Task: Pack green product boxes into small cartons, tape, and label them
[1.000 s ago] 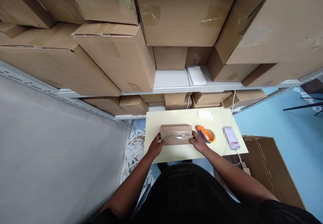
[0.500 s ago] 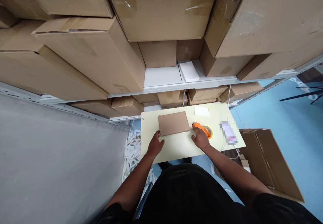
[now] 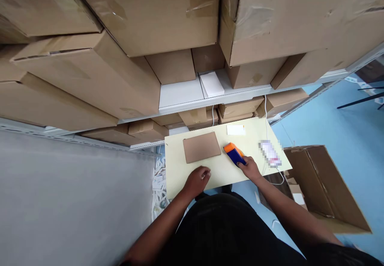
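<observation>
A small brown cardboard box lies flat on the pale yellow table, untouched. My right hand is closed round the blue handle of an orange tape dispenser, just right of the box. My left hand hovers over the table's near edge below the box, fingers loosely curled, and nothing is in it that I can see.
A white card and a blurred device with a white cable lie on the table's right part. Shelves stacked with large cardboard boxes rise behind. An open carton stands on the blue floor at right. Paper scraps litter the floor at left.
Both hands let go of the small box, which now lies flat. My right hand took hold of the tape dispenser. My left hand drew back toward me.
</observation>
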The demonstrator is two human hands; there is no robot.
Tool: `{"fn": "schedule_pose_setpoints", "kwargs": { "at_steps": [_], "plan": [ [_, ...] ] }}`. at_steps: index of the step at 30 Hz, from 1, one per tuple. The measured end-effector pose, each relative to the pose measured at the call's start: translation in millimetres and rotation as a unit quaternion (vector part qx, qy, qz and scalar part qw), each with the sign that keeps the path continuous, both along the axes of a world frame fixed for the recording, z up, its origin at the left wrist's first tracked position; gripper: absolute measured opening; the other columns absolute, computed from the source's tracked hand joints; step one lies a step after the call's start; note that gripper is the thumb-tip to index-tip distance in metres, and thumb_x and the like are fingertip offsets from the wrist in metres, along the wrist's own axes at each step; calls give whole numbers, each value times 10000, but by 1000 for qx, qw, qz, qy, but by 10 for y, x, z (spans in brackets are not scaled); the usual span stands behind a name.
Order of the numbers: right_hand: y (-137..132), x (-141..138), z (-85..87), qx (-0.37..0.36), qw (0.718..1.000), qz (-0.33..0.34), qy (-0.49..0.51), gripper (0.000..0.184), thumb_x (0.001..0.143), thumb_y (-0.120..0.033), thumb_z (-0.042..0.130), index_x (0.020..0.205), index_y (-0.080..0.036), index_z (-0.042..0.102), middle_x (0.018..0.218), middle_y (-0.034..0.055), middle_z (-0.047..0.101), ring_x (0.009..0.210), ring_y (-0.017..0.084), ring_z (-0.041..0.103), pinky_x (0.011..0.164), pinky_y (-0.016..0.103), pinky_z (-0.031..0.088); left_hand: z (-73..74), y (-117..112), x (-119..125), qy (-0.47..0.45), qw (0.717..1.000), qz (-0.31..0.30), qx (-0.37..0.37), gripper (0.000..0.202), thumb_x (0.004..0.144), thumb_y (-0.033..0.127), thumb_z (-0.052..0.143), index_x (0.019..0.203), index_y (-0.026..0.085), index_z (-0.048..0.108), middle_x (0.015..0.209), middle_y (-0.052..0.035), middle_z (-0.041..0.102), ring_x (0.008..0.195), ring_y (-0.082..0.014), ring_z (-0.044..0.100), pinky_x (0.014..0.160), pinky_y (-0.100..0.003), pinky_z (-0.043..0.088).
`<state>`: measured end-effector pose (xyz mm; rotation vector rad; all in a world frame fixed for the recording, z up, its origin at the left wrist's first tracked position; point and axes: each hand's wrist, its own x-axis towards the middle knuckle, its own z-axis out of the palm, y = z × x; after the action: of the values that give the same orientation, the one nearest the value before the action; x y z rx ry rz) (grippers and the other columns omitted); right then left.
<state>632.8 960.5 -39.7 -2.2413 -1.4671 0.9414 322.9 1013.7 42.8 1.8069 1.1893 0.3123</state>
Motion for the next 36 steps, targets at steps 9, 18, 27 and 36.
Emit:
{"fn": "schedule_pose_setpoints", "kwargs": {
  "at_steps": [9,18,27,36],
  "plan": [
    [-379,-157,407,11,953,-19,302,240,753,-427,634,840,-210,693,873,31,690,861,241,659,782,328,517,100,617,772,-129,949,63,-279,412,849,551,654,928,154,726,826,-53,699,725,-164,629,683,-291,513],
    [-351,-251,309,-5,947,-47,317,517,814,-703,642,725,-194,638,610,-16,575,603,156,516,561,261,362,63,394,788,-111,952,81,-274,325,802,490,693,781,166,672,709,-19,659,637,-144,596,636,-286,482],
    [-267,-307,256,37,905,-248,343,619,801,-788,584,591,-215,485,521,-19,479,521,133,400,512,272,323,178,834,1353,76,996,-23,-42,262,906,328,575,765,188,747,738,-26,734,740,-182,666,697,-278,463],
    [-565,23,134,-5,937,-169,306,621,790,-785,615,610,-194,553,513,-19,496,512,128,427,496,252,292,110,1289,1695,159,976,-136,-54,255,937,334,588,990,176,782,862,-50,777,774,-181,687,694,-264,487]
  ]
}}
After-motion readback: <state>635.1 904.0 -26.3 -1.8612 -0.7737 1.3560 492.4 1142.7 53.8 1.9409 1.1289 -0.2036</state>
